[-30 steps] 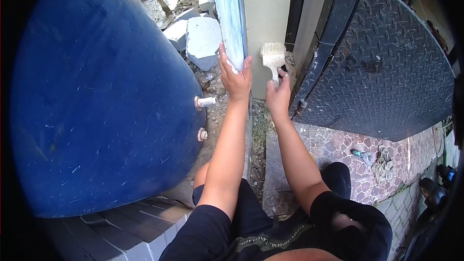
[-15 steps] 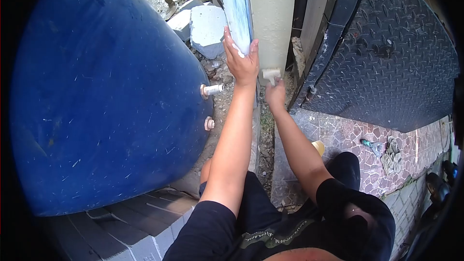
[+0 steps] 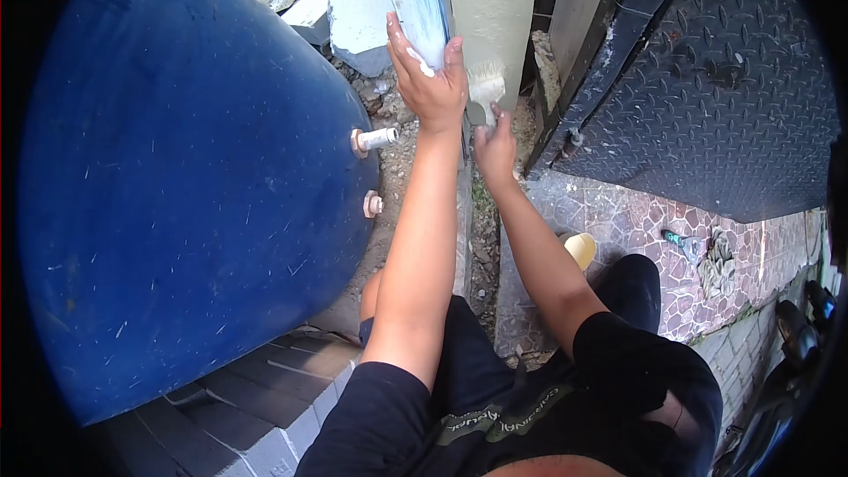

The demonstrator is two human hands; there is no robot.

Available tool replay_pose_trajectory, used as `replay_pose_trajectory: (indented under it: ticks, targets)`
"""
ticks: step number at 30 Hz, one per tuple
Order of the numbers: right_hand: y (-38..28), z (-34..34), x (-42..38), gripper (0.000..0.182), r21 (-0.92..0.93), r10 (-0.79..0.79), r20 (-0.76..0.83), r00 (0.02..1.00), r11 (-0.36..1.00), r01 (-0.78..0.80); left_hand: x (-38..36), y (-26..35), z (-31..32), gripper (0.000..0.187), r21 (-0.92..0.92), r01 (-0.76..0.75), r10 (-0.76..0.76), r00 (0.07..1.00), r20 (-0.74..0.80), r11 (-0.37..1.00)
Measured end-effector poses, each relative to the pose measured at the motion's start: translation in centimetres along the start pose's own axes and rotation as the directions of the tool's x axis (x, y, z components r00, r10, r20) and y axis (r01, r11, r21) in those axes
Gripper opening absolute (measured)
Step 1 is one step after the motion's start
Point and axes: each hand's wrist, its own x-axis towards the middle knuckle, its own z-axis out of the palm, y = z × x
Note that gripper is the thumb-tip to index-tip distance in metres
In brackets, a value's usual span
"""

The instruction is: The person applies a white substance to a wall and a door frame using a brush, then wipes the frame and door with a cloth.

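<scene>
My left hand (image 3: 430,88) is raised against the lower end of a blue-and-white streaked panel (image 3: 415,0), its fingers stretched up and the thumb apart. White paint marks that hand near the index finger. Just to the right, my right hand (image 3: 496,148) grips a paintbrush (image 3: 487,88) with pale, paint-coated bristles. The bristles point up at the lower part of a cream post (image 3: 491,9) beside the panel; whether they touch it is hard to tell. The brush handle is mostly hidden in my fingers.
A large blue tank (image 3: 203,177) with a pipe fitting (image 3: 378,139) stands close on the left. Broken concrete blocks (image 3: 360,22) lie behind it. To the right is a black checker-plate ramp (image 3: 707,79). A cloth (image 3: 717,265) and a green-handled brush (image 3: 682,243) lie on the tiles.
The paintbrush in my right hand has moved up the post and tilted, showing more of its bristles. My left hand stays at the panel, while the view has shifted slightly.
</scene>
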Motion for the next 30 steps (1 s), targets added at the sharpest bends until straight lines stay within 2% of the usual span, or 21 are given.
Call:
replay_pose_trajectory:
  ticks: [2, 3, 5, 7, 10, 12, 13, 15, 16, 19, 21, 22, 24, 28, 30]
  targets:
    - [5.8, 1.8, -2.3, 0.045, -0.117, 0.086, 0.081, 0.993, 0.990, -0.076, 0.0, -0.2, 0.2, 0.079, 0.015, -0.011, 0.011, 1.000, -0.003, 1.000]
    - [7.5, 2.2, -3.4, 0.045, -0.112, 0.094, 0.081, 0.992, 0.990, -0.084, -0.1, -0.3, 0.1, 0.079, 0.017, -0.019, 0.019, 1.000, -0.002, 1.000]
    - [9.4, 2.9, -4.8, 0.045, -0.197, 0.278, 0.088, 0.956, 0.946, -0.257, 0.1, -0.6, 0.2, 0.080, 0.024, -0.033, 0.033, 0.999, 0.003, 0.999]
    - [9.4, 3.6, -4.4, 0.043, -0.215, 0.338, 0.093, 0.937, 0.925, -0.313, -0.1, -0.5, 0.3, 0.079, -0.034, -0.021, 0.021, 1.000, -0.002, 0.999]
    - [7.4, 4.1, -2.5, 0.041, -0.217, 0.384, 0.037, 0.923, 0.904, -0.367, -0.1, -0.6, 0.3, 0.079, 0.019, -0.052, 0.052, 0.999, -0.012, 0.998]
    - [3.0, 2.7, -0.4, 0.042, -0.046, 0.416, 0.080, 0.906, 0.909, -0.414, -0.2, -0.7, 0.5, 0.079, 0.005, -0.060, 0.060, 0.998, -0.016, 0.998]
    - [1.3, 1.8, -0.2, 0.042, -0.047, 0.418, 0.083, 0.905, 0.908, -0.416, -0.2, -0.9, 0.5, 0.079, -0.002, -0.068, 0.068, 0.997, -0.028, 0.998]
    - [-0.8, 0.4, -1.1, 0.043, 0.130, 0.231, -0.023, 0.973, 0.965, -0.226, -0.1, -0.7, 0.6, 0.078, -0.010, -0.045, 0.044, 0.999, -0.024, 0.999]
    - [-0.5, 0.2, -1.8, 0.043, 0.124, 0.240, -0.016, 0.971, 0.964, -0.236, -0.3, -0.6, 0.5, 0.078, -0.024, -0.022, 0.021, 1.000, -0.020, 0.999]
    - [1.3, 0.2, -2.7, 0.043, 0.086, 0.316, 0.033, 0.948, 0.944, -0.318, -0.2, -0.9, 0.6, 0.078, -0.019, -0.064, 0.063, 0.997, -0.032, 0.998]
    - [3.5, 1.2, -3.1, 0.042, -0.103, 0.423, 0.090, 0.902, 0.904, -0.414, -0.1, -0.9, 0.7, 0.078, -0.019, -0.076, 0.075, 0.996, -0.038, 0.997]
    - [4.5, 1.7, -3.1, 0.042, -0.104, 0.426, 0.094, 0.900, 0.903, -0.416, -0.2, -0.9, 0.6, 0.078, -0.014, -0.082, 0.082, 0.996, -0.041, 0.997]
    - [5.7, 2.6, -2.5, 0.043, -0.192, 0.537, 0.163, 0.828, 0.840, -0.508, -0.3, -0.9, 0.5, 0.078, -0.015, -0.066, 0.066, 0.997, -0.028, 0.998]
    - [6.7, 4.5, -0.8, 0.045, -0.244, 0.560, 0.124, 0.819, 0.817, -0.522, -0.2, -0.8, 0.5, 0.078, -0.021, -0.067, 0.067, 0.998, -0.023, 0.998]
    - [6.7, 5.0, 0.4, 0.045, -0.221, 0.634, 0.119, 0.764, 0.767, -0.602, -0.3, -0.9, 0.5, 0.078, 0.002, -0.067, 0.068, 0.997, -0.027, 0.998]
